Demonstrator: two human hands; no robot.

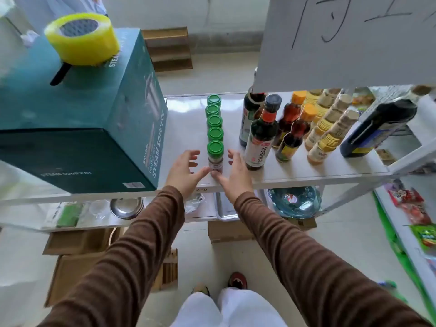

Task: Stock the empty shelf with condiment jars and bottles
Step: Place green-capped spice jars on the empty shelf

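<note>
A white shelf point(186, 128) holds a straight row of several small jars with green lids point(214, 121), running front to back. The nearest green-lidded jar point(215, 154) stands at the shelf's front edge. My left hand point(185, 171) is just left of it and my right hand point(236, 171) just right, both with spread, relaxed fingers. Both thumbs touch the base of that jar. To the right stand dark sauce bottles point(259, 138), orange-capped bottles point(295, 128) and a row of pale seasoning bottles point(328, 128).
A teal soup-pot box point(94, 128) with a yellow tape roll point(82, 38) on top fills the shelf's left. A large dark bottle point(379, 126) stands at far right. A white sign point(349, 38) hangs above. Bowls and trays lie on the lower shelf; cardboard boxes on the floor.
</note>
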